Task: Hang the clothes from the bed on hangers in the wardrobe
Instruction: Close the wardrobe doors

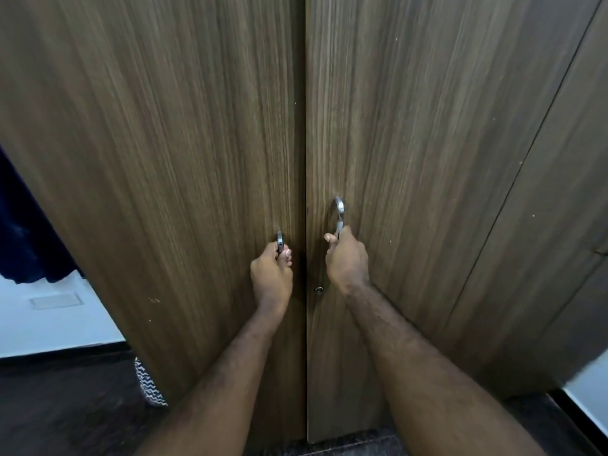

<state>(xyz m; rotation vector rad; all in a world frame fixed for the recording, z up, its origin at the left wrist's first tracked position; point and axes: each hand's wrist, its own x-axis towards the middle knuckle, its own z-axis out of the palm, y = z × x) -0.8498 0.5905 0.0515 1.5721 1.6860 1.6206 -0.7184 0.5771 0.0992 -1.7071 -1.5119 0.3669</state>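
A brown wood-grain wardrobe fills the view, its left door [164, 159] and right door [427, 143] meeting at a dark seam in the middle. My left hand [271, 271] grips the left door's metal handle [280, 240], most of which it hides. My right hand [347, 258] grips the lower end of the right door's curved metal handle [339, 210]. Both doors look closed or nearly so. A small keyhole [318, 289] sits just below my right hand. No clothes, hangers or bed are in view.
A dark blue curtain [23, 232] hangs at the far left against a white wall [49, 324]. A black-and-white zigzag basket [148, 386] stands on the dark floor [65, 406] by the wardrobe's left corner. Another wardrobe panel [559, 225] adjoins on the right.
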